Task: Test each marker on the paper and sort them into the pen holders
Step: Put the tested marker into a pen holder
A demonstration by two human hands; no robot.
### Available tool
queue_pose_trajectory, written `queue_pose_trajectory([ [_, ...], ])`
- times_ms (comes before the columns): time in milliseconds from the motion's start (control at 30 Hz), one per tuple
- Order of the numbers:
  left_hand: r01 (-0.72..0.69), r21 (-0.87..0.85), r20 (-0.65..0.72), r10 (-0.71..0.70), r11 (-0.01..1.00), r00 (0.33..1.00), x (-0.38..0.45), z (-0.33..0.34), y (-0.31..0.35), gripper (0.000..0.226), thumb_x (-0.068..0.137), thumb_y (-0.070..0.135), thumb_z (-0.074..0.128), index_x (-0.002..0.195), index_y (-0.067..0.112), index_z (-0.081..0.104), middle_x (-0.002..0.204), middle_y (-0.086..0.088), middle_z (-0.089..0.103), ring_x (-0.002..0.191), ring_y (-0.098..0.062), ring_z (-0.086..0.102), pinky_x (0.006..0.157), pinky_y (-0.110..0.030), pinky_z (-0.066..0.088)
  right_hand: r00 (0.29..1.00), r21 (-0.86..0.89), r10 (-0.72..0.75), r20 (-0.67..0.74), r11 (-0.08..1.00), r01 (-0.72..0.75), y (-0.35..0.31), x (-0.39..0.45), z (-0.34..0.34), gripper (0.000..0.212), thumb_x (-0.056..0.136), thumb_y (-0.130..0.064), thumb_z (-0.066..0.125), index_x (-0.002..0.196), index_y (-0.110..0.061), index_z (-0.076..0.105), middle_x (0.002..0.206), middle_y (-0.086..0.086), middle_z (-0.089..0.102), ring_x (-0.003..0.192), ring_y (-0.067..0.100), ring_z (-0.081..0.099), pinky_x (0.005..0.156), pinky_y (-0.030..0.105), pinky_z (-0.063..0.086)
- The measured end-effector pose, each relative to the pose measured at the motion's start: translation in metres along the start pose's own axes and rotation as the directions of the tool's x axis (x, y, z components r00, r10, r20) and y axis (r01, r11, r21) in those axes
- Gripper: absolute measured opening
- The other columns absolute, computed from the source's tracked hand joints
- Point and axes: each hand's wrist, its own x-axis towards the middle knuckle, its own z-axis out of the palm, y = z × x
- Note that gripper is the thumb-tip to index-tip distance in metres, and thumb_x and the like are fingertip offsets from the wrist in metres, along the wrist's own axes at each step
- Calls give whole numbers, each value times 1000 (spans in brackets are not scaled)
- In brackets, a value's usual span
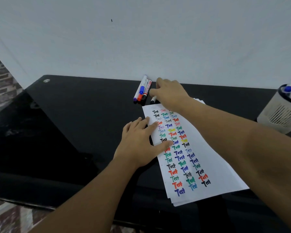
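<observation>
From my head camera, my left hand (139, 145) lies flat with straight fingers pressing the paper (207, 157), a white sheet filled with rows of "Test" in black, red, green, blue and yellow. My right hand (170, 93) reaches past the sheet's far edge and seems to curl around a black-capped marker (153, 99), though my fingers hide most of it. Just left lie three more markers (142, 89). The grey pen holder (279, 113) stands far right, holding markers.

Black-capped marker (153, 99) mostly hidden under the right hand (170, 94); grip on it impossible to tell. Pen holder (280, 111) at far right cut off by the edge. Paper (208, 165) partly covered by left hand (139, 140).
</observation>
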Motion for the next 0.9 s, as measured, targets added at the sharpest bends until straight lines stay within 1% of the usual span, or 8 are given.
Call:
queue_pose_trajectory([
  [233,2,-9,-7,-2,1000,1000,-1,-1,1,93,81,89,38,156,35,32,166,7,21,154,-14,6,125,-42,-1,991,-64,-116,64,991,120,5,1,-6,50,95,-21,69,140,-37,54,143,5,50,128,28,50,109,48,39],
  [400,3,-10,-5,-3,1000,1000,-1,-1,0,93,81,89,38,156,36,32,166,7,21,154,-15,7,125,-43,1,997,-65,-76,-6,995,75,12,-6,-8,46,99,-15,61,142,-19,46,139,10,56,126,29,55,121,50,28],
  [467,2,-6,-7,-2,1000,1000,-1,-1,0,93,80,90,38,156,36,32,166,8,21,154,-14,7,125,-42,0,998,22,-57,-24,998,58,15,-15,-14,45,102,-13,57,144,-14,42,129,12,62,112,29,60,114,45,39],
  [533,-1,-7,-16,1,1000,1000,0,-1,0,93,80,90,37,155,36,33,166,8,22,154,-14,8,124,-42,0,998,94,-58,-25,994,60,16,-28,-21,44,102,-16,57,143,-17,40,120,12,61,96,27,60,89,43,56],
  [600,4,-10,-19,-4,1000,1000,1,0,-2,92,81,89,37,156,36,32,165,9,23,154,-14,10,124,-42,1,997,153,-61,-36,986,66,16,-42,-25,37,105,-23,52,141,-22,42,111,8,58,86,23,57,71,42,56],
  [633,6,-14,-24,-6,1000,1000,1,0,-2,91,82,89,37,156,36,31,165,9,24,153,-14,11,124,-42,2,998,195,-47,-34,979,53,17,-51,-25,33,108,-27,47,140,-23,43,108,6,57,84,22,56,69,43,55],
  [800,10,-82,-126,-20,997,992,1,3,-2,78,94,72,42,157,29,28,157,8,39,147,-13,28,121,-38,13,990,500,-2,144,863,-71,11,-91,-19,35,111,-37,31,138,-24,49,117,0,59,105,19,59,92,41,48],
  [900,7,-91,-145,-20,996,989,0,3,-2,72,98,63,43,158,26,26,153,6,44,142,-14,36,121,-40,21,983,487,-26,180,871,-66,2,-109,-20,41,112,-39,30,145,-26,49,136,2,61,124,22,57,104,45,46],
])
